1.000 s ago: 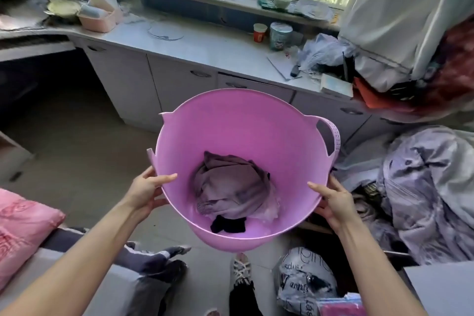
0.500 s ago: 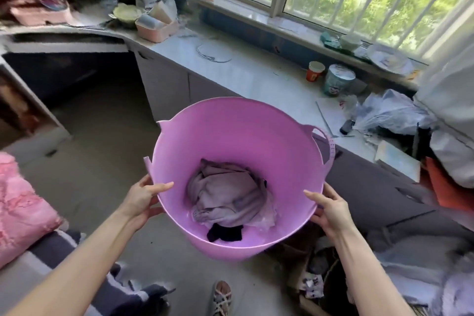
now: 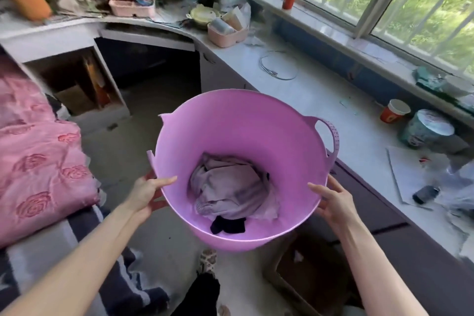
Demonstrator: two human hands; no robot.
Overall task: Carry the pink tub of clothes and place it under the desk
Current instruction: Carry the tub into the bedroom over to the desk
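Observation:
I hold the pink tub [image 3: 230,120] in the air in front of me, tilted toward me. Inside lie a crumpled lilac garment [image 3: 230,187] and a small black piece of cloth [image 3: 227,225]. My left hand [image 3: 148,192] grips the tub's left rim, thumb over the edge. My right hand [image 3: 333,200] presses the right side just under the rim. The desk [image 3: 143,28] curves across the upper left, with a dark opening [image 3: 151,67] beneath it, beyond the tub.
A long white counter [image 3: 320,100] with cups and a tin runs along the window on the right. A bed with a pink quilt [image 3: 38,156] sits at left. A brown box [image 3: 307,279] stands on the floor near my feet. An open shelf unit [image 3: 77,84] flanks the desk opening.
My view has swung left with the tub still held. The desk and its dark opening have come into sight, and the pile of clothes on the right has left the view.

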